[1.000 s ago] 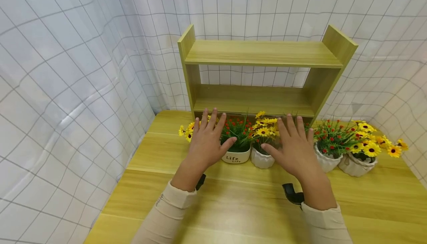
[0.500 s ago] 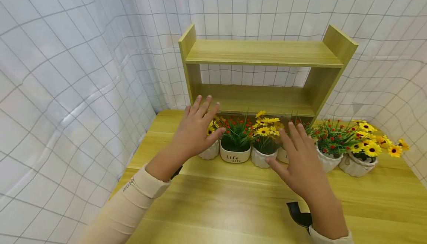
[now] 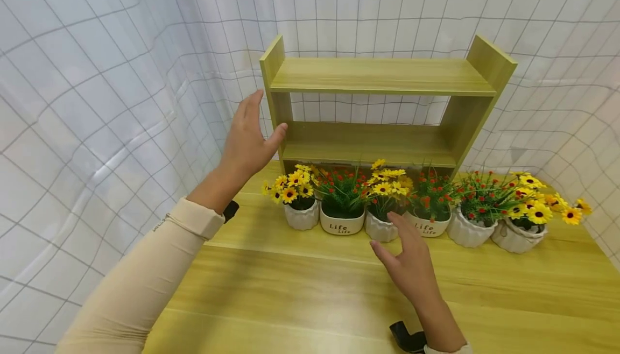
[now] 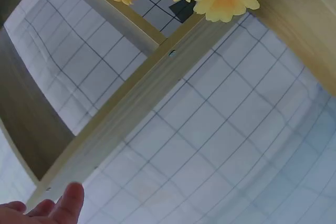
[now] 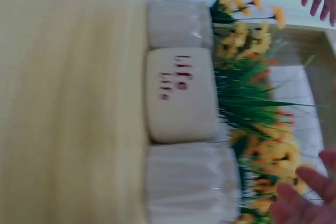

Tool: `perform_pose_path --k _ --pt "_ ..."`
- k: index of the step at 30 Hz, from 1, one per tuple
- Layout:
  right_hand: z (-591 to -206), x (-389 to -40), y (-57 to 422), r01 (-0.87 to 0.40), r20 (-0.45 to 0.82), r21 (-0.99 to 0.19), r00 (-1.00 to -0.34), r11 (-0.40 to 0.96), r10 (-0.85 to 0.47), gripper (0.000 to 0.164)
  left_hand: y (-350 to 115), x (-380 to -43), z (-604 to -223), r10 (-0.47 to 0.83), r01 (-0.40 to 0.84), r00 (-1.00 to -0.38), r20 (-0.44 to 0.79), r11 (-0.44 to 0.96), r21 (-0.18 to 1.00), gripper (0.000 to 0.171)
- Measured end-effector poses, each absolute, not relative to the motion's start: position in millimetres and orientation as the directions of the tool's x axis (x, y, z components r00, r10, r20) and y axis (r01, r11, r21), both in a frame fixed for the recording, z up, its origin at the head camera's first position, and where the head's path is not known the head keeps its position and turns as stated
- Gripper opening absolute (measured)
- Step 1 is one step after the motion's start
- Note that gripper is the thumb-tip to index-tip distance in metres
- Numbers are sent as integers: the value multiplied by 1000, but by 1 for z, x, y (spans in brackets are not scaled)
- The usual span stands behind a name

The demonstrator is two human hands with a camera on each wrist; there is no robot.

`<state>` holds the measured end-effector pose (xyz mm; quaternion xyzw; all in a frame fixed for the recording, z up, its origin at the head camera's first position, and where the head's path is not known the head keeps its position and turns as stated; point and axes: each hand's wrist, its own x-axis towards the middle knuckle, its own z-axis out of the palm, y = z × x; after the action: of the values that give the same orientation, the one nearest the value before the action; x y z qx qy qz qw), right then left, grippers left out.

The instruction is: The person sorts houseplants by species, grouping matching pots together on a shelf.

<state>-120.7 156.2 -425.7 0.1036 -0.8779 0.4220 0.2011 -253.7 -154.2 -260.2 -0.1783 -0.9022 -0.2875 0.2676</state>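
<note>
My left hand (image 3: 248, 141) is raised beside the left side panel of a small wooden shelf (image 3: 382, 74), its thumb apart from the fingers and nothing held. In the left wrist view, its fingertips (image 4: 71, 200) show near the shelf's edge. My right hand (image 3: 410, 262) hovers over the table in front of the middle pots, thumb and fingers spread, holding nothing. Its fingertips overlap a white pot with yellow flowers (image 3: 382, 188) in the head view. Beside that pot stand a "Life" pot of red-dotted greenery (image 3: 342, 225) and, at the row's left end, another pot of yellow flowers (image 3: 301, 217).
The row goes on to the right with a second "Life" pot (image 3: 428, 227), a white pot with red-dotted grass (image 3: 472, 233) and a pot of yellow flowers (image 3: 519, 238). The wooden table (image 3: 310, 289) lies under them. A white checked curtain (image 3: 368, 9) hangs behind.
My left hand has moved left and up, away from the flowers to the shelf's side. My right hand has drawn back toward me and slightly left. The pots look unmoved.
</note>
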Motion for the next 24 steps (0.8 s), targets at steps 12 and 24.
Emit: perform_pose_path --k 12,24 --pt "-457 -145 162 -44 185 -902 -939 429 291 72 -150 -286 -269 74 351 -905 419 685 638 81" --pt "-478 -165 156 -62 176 -941 -930 334 324 76 -137 -305 -269 13 305 -925 381 622 721 74"
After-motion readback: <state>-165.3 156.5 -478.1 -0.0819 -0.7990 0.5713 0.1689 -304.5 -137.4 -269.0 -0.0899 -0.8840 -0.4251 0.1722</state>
